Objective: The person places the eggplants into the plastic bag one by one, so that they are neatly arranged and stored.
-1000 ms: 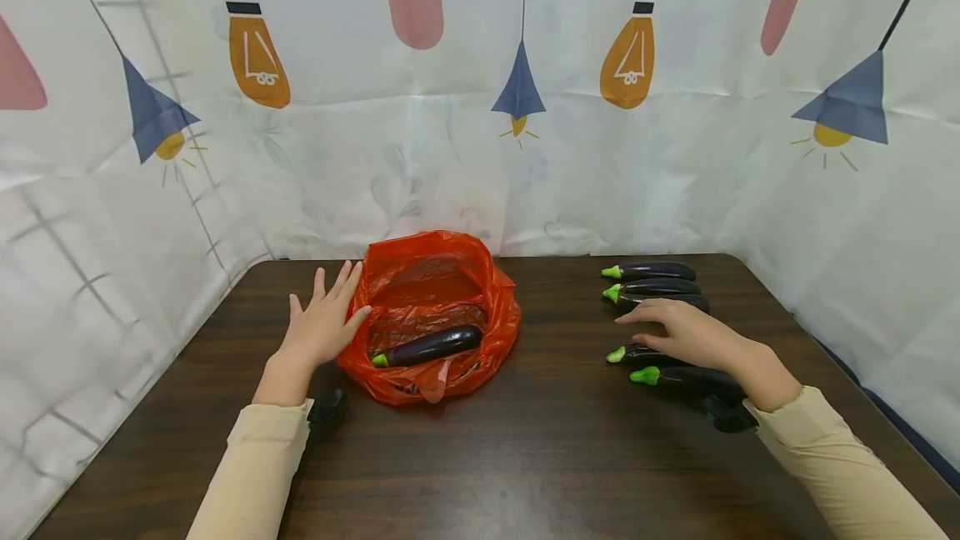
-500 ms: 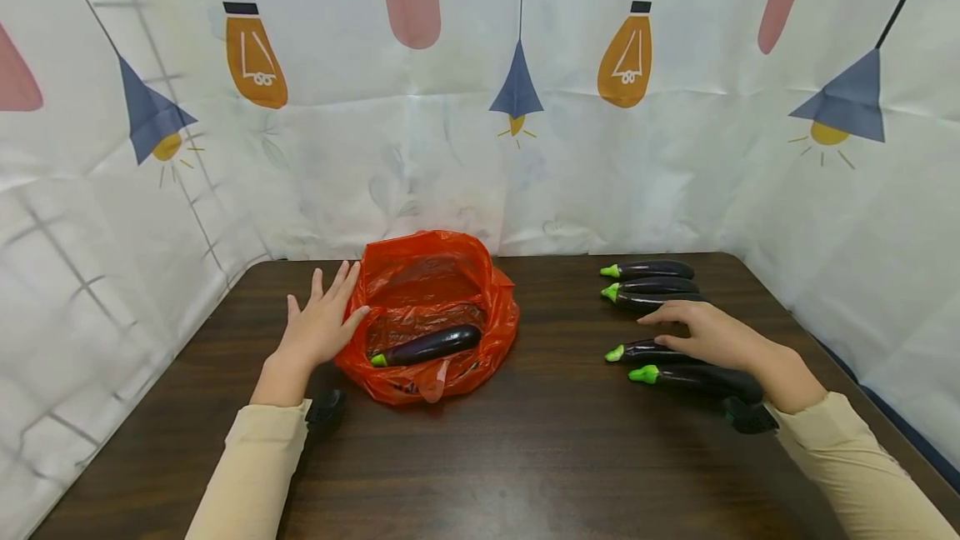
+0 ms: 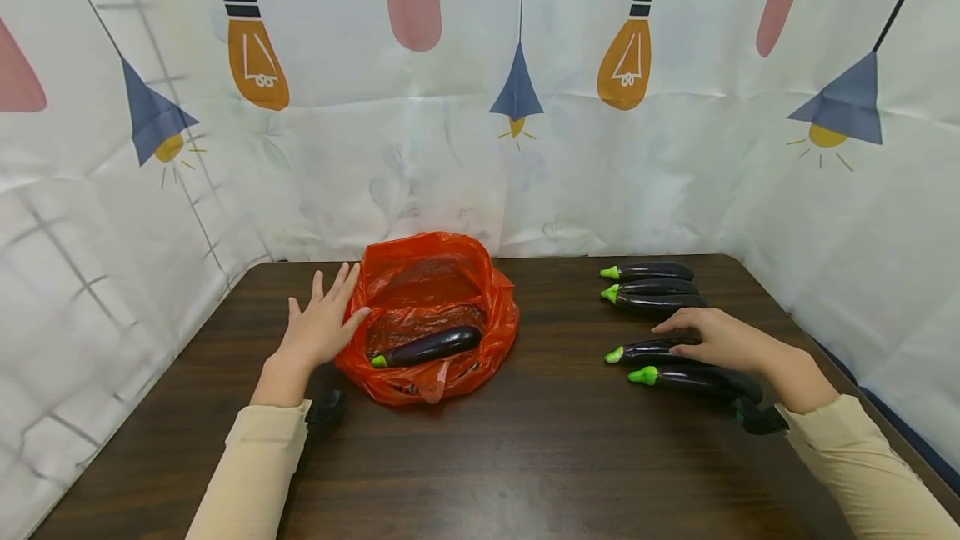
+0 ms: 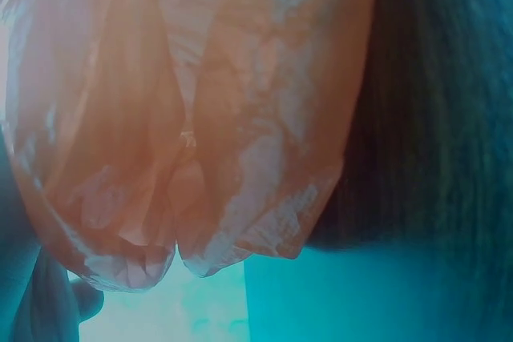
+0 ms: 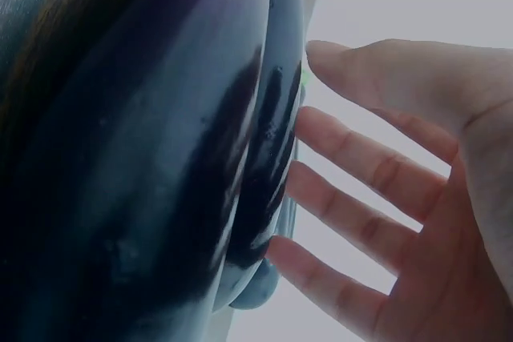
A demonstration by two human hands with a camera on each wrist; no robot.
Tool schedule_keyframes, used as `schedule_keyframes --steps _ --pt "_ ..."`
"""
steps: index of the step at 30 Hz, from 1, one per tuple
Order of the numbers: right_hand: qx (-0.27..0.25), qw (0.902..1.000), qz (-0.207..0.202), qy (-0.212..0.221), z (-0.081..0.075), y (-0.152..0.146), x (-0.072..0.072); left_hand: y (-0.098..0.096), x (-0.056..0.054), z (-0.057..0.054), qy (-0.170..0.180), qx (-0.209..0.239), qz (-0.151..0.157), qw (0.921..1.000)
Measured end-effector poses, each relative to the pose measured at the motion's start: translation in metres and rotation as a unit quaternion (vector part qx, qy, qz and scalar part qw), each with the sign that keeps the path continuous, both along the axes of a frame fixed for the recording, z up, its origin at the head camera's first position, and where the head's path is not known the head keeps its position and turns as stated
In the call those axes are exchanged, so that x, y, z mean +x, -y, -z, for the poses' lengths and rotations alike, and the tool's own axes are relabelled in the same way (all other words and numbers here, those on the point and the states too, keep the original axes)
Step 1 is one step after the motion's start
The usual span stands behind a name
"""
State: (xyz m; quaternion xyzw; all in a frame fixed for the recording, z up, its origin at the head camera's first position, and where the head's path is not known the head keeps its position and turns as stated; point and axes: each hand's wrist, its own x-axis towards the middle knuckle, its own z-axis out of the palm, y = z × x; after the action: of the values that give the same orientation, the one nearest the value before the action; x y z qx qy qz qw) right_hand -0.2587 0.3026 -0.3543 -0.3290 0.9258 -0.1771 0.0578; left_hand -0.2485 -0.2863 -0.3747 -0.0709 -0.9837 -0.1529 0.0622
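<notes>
My left hand (image 3: 315,327) has its fingers spread and rests against the left side of a red plastic bag (image 3: 504,323). Inside the open-mouthed bag lies one dark eggplant (image 3: 431,347) with a green stem end. On the right, my right hand (image 3: 738,348) hovers over a slimmer eggplant (image 3: 643,352), thumb and fingers apart around it. In the right wrist view the fingertips (image 5: 311,130) lie close along that eggplant (image 5: 276,134); whether they touch it I cannot tell. A larger eggplant (image 3: 693,380) lies just in front of it. The left wrist view shows mostly the blurred bag (image 4: 264,118).
Three more eggplants (image 3: 648,271) lie side by side behind the right hand, stems to the left. Everything stands on a dark wooden table (image 3: 480,465). A white curtain (image 3: 450,157) printed with lamps hangs along the table's back and sides.
My right hand has shifted right and slightly toward me, away from the back eggplants to over the slimmer front one. The left hand and the bag have stayed put.
</notes>
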Motion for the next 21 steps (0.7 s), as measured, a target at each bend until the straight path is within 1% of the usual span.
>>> schedule_keyframes --steps 8,15,21 --pt "-0.003 0.9997 0.006 0.022 0.002 -0.003 -0.002 0.0 0.0 -0.001 0.001 0.007 0.002 1.0" --pt "-0.012 0.9989 0.02 0.04 0.007 -0.006 -0.003 0.0 0.0 -0.001 0.008 0.009 0.002 0.9999" --pt "-0.014 0.9989 0.019 0.042 0.011 -0.005 -0.005 0.0 0.001 -0.001 0.008 0.012 0.002 0.9999"
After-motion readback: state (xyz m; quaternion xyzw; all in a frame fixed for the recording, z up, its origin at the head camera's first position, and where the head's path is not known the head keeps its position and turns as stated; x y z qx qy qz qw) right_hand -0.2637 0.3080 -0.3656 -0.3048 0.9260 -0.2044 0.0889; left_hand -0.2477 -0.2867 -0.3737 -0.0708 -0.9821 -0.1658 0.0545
